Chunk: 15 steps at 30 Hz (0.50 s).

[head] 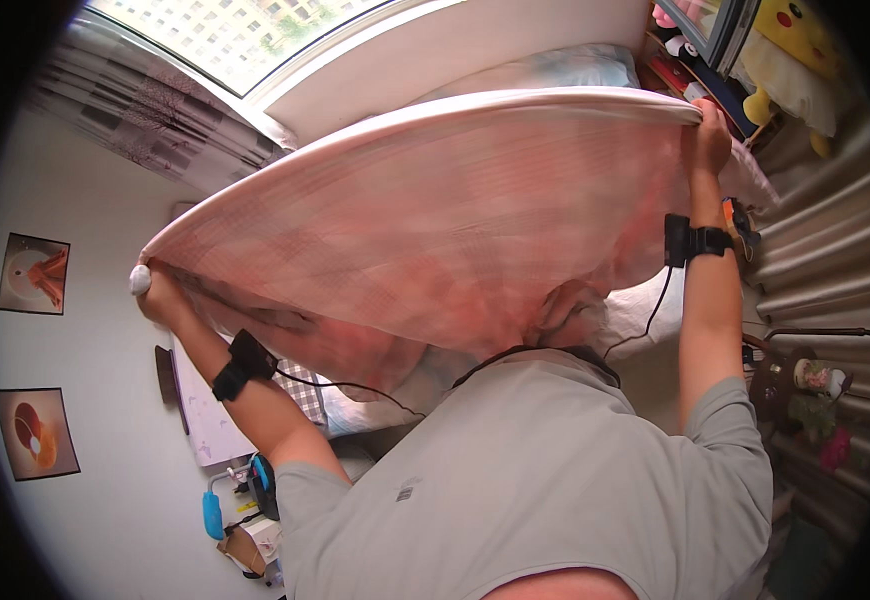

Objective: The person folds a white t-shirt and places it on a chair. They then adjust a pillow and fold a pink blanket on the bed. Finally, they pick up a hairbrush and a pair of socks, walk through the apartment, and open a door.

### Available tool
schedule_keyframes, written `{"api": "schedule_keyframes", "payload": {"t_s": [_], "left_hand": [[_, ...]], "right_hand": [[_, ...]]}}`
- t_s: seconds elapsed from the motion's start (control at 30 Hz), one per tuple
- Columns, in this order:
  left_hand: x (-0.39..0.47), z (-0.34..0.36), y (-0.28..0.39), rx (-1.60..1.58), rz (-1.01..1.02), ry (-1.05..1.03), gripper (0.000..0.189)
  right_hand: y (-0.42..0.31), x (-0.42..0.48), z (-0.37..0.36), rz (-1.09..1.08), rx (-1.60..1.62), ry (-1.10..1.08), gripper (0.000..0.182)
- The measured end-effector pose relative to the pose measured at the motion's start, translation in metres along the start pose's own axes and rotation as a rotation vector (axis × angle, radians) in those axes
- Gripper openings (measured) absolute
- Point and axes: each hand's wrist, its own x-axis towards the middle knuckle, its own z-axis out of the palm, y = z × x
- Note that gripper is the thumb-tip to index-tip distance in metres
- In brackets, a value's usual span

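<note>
A large pink checked cloth [420,217], perhaps a quilt or a bed sheet, is stretched wide between both arms. My left hand [157,296] grips its left corner, and a bunched white bit of fabric [139,279] pokes out of the fist. At the upper right, my right hand [709,142] clutches the opposite end of the top edge. Some cloth hangs past that hand on its outer side. The lower part falls in folds towards my waist and over the bed, hiding most of the mattress. Each forearm wears a black strapped device with a cable.
A pale blue and white pillow [589,66] lies beyond the cloth, below the window [255,34]. Patterned curtains [157,112] hang at the left. On the right are a shelf [712,90], a yellow plush toy [795,45], beige curtains [817,225] and a stand with flowers [817,405].
</note>
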Motion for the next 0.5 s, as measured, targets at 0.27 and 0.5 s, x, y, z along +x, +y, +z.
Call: {"api": "schedule_keyframes", "payload": {"t_s": [0.27, 0.5], "left_hand": [[-0.141, 0.102, -0.103, 0.265, 0.187, -0.802, 0.03], [-0.364, 0.12, -0.043, -0.243, 0.327, -1.578, 0.043]], "right_hand": [[0.03, -0.111, 0.028, -0.053, -0.13, -1.308, 0.026], [-0.13, -0.195, -0.021, 0.152, 0.656, -1.826, 0.031]]}}
